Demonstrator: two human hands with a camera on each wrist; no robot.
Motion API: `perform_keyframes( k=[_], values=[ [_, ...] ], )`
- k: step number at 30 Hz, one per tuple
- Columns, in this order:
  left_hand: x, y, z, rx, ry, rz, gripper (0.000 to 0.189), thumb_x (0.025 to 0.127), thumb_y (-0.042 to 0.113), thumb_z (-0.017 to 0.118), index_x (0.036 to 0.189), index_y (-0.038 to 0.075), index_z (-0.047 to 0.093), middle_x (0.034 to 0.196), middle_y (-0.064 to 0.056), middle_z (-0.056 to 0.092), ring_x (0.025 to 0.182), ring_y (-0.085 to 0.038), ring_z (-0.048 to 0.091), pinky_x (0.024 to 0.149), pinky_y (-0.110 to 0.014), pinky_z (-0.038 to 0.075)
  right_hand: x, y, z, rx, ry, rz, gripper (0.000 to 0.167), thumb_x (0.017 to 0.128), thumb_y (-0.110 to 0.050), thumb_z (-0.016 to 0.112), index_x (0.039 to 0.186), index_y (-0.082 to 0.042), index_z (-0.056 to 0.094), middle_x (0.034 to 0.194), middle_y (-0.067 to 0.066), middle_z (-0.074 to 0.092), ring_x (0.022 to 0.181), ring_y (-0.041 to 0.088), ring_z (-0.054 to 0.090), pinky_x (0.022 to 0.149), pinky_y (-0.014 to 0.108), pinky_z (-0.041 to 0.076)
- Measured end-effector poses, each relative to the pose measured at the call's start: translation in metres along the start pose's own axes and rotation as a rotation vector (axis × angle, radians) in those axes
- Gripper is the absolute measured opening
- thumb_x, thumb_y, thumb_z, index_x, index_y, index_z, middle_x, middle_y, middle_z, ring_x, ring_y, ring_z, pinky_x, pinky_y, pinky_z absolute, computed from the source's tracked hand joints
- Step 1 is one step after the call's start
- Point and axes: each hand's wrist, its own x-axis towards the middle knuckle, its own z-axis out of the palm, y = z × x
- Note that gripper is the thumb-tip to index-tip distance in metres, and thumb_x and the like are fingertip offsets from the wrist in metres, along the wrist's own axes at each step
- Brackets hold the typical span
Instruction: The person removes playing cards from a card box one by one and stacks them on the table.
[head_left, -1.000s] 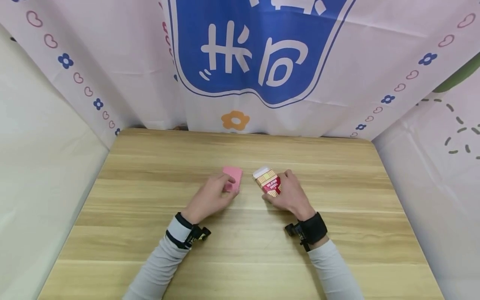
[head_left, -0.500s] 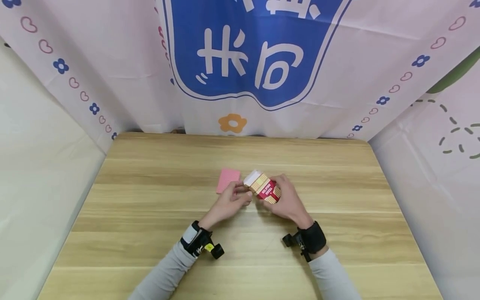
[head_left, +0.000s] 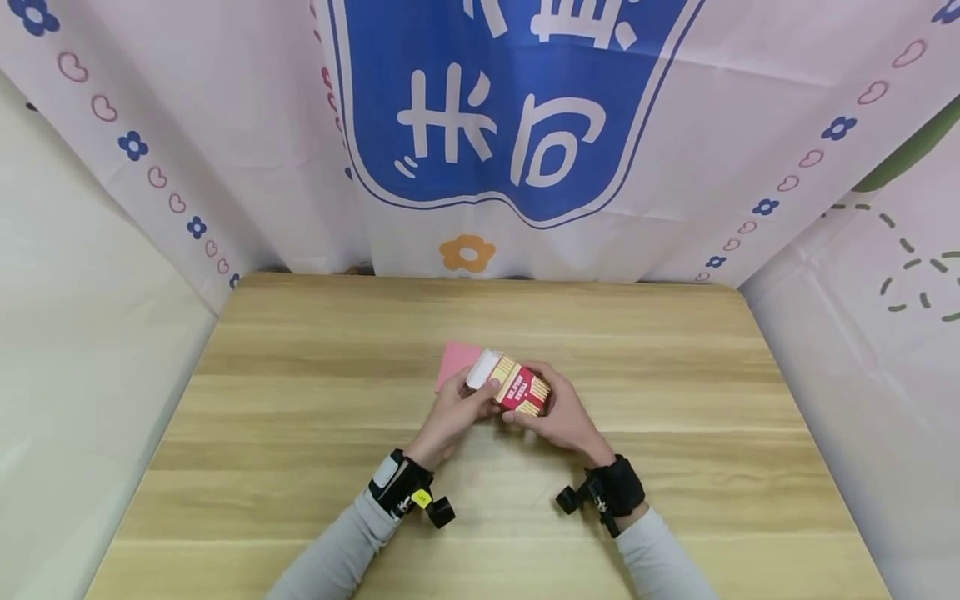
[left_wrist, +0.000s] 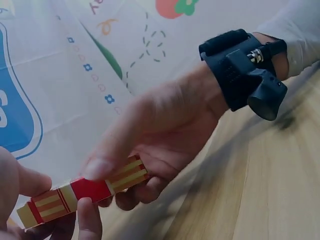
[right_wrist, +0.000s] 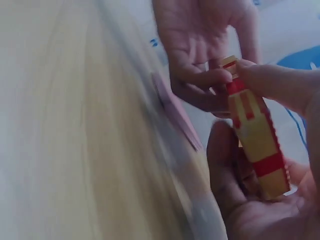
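Saw grey sleeves (head_left: 333,542) cut off at the head view's bottom edge, black wristbands (head_left: 401,483) above. Found the red-and-yellow box (head_left: 517,387) near mid-frame, pinched at its upper-left end by the left hand (head_left: 452,414), gripped at its lower-right end by the right hand (head_left: 567,421). Could not make out the fingers beneath it. Saw the pink notepad (head_left: 454,363) partly hidden behind box and left hand, on the wooden table (head_left: 300,400); beyond, a white curtain (head_left: 285,192) with blue emblem (head_left: 502,100) cropped at the top. Since a second earlier, moved the left hand from notepad to box, the box itself slightly left.
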Motion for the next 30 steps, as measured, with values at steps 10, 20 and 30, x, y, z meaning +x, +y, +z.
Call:
perform_keyframes(
  k=[10, 20, 30],
  values=[
    [-0.009, 0.003, -0.010, 0.026, 0.068, 0.058, 0.045, 0.107, 0.016, 0.065, 0.145, -0.004, 0.050, 0.126, -0.021, 0.065, 0.092, -0.014, 0.067, 0.084, -0.028, 0.060, 0.002, 0.005, 0.018, 0.837, -0.035, 0.270, 0.043, 0.109, -0.006, 0.055, 0.151, -0.013, 0.045, 0.140, 0.011, 0.058, 0.101, 0.019, 0.073, 0.081, 0.030, 0.064],
    [0.004, 0.000, -0.008, 0.168, 0.004, 0.081, 0.050, 0.105, 0.024, 0.069, 0.144, 0.000, 0.050, 0.130, -0.020, 0.066, 0.097, -0.020, 0.065, 0.078, -0.030, 0.057, 0.004, 0.013, 0.011, 1.014, 0.002, 0.318, 0.048, 0.112, -0.006, 0.049, 0.158, -0.017, 0.037, 0.161, 0.015, 0.035, 0.128, 0.025, 0.065, 0.100, 0.036, 0.061],
    [0.019, 0.023, -0.032, 0.503, 0.146, 0.256, 0.038, 0.106, 0.028, 0.066, 0.135, 0.004, 0.059, 0.129, -0.017, 0.066, 0.113, -0.034, 0.067, 0.096, -0.049, 0.058, 0.005, 0.018, -0.004, 1.053, 0.083, 0.368, 0.044, 0.113, -0.010, 0.044, 0.155, -0.023, 0.039, 0.161, 0.012, 0.037, 0.127, 0.023, 0.060, 0.095, 0.030, 0.059]
  ],
)
